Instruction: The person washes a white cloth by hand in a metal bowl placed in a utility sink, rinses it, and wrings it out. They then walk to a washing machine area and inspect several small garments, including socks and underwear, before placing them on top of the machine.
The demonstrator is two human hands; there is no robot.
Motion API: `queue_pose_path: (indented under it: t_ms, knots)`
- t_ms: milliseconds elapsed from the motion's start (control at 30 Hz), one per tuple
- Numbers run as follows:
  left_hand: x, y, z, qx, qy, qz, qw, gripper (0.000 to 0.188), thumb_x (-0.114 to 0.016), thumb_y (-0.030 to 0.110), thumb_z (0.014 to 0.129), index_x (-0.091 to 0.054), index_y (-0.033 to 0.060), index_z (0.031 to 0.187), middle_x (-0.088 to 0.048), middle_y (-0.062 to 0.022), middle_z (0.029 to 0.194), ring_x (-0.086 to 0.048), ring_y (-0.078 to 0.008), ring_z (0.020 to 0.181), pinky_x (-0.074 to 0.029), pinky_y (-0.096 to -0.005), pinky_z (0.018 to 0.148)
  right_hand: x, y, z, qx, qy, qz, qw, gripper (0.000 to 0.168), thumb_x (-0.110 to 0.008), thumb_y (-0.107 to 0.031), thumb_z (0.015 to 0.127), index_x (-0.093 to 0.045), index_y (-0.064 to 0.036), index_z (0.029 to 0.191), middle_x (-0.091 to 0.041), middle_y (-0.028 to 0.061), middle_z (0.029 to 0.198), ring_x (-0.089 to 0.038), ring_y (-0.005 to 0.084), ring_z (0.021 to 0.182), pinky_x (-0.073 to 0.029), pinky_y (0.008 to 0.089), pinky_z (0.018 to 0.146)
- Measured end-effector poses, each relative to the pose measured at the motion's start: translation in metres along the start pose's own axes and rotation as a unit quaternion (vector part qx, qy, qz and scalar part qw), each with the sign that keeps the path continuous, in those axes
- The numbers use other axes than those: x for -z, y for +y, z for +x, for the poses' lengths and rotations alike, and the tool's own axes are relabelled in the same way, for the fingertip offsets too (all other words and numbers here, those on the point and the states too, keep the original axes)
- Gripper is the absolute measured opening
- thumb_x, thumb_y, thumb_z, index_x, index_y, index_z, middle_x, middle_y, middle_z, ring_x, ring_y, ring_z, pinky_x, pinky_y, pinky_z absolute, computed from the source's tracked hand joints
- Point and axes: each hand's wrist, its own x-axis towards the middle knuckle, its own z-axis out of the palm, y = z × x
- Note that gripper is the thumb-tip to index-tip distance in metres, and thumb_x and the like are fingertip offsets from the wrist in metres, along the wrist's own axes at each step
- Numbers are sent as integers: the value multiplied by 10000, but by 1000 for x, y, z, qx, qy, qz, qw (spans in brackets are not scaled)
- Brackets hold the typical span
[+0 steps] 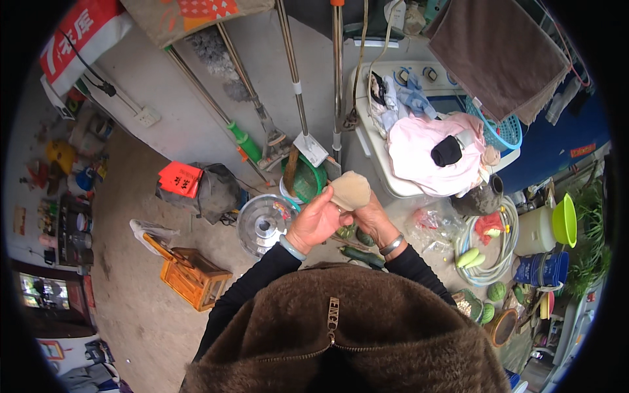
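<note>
A rounded beige cloth item (pixel 351 190), perhaps a folded sock, is held up between my two hands in front of my chest. My left hand (pixel 314 222) grips its left edge, thumb pointing up along it. On the other side my right hand (pixel 374 219) holds the lower right part, with its fingers partly hidden behind the cloth. To the right, a pink garment (pixel 427 154) and other clothes lie on top of a white washing machine (pixel 366 123). A rolled black cloth item (pixel 446 151) rests on the pink garment.
Mops and a green broom (pixel 244 142) lean on the wall behind a green bucket (pixel 314 177). A wooden stool (pixel 196 280) stands at the left, near a round transparent lid (pixel 264 226). Coiled hose (pixel 464 265), gourds and watermelons (pixel 496 291) lie at the right. A brown towel (pixel 496 54) hangs above.
</note>
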Motion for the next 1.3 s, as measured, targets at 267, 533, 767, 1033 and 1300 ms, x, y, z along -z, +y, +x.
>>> queue_pose_path:
  t_ms: [267, 533, 767, 1033, 1300]
  knots:
    - [0, 0, 11, 3, 49, 78, 996, 371, -464, 220, 996, -441, 79, 1339, -555, -52, 1261, -542, -182, 1125, -482, -422, 880, 18, -32, -12, 107, -20, -57, 992, 246, -625, -137, 906, -617, 21, 1095, -663, 42, 993, -607, 98, 888, -494, 260, 811]
    - [15, -5, 13, 55, 170, 156, 971, 313, -526, 123, 954, -508, -14, 1235, -632, -163, 1102, -631, -235, 994, -519, -396, 853, 66, -54, -6, 251, 129, -81, 956, 192, -663, -132, 873, -609, 8, 993, -640, 35, 907, -571, 72, 798, -485, 226, 695]
    - [68, 5, -18, 60, 248, 113, 960, 270, -560, 109, 918, -558, -15, 1158, -650, -168, 1044, -642, -264, 939, -513, -381, 833, 210, -123, -21, 225, 304, -131, 916, 242, -682, -233, 867, -651, -19, 977, -651, 11, 794, -578, 70, 597, -459, 215, 505]
    - [116, 17, -50, 28, 345, 78, 935, 213, -554, 116, 906, -593, 27, 1095, -666, -126, 990, -647, -249, 890, -527, -387, 807, 374, -166, -8, 236, 491, -92, 834, 175, -613, -151, 848, -647, -41, 980, -648, 22, 819, -576, 103, 599, -459, 227, 488]
    - [121, -3, -57, 52, 373, 44, 925, 204, -544, 114, 907, -594, 31, 1087, -677, -136, 976, -656, -261, 883, -529, -396, 798, 451, -196, 58, 261, 546, -333, 723, 475, -640, -139, 752, -577, 49, 1184, -658, 213, 967, -642, 342, 897, -509, 372, 795]
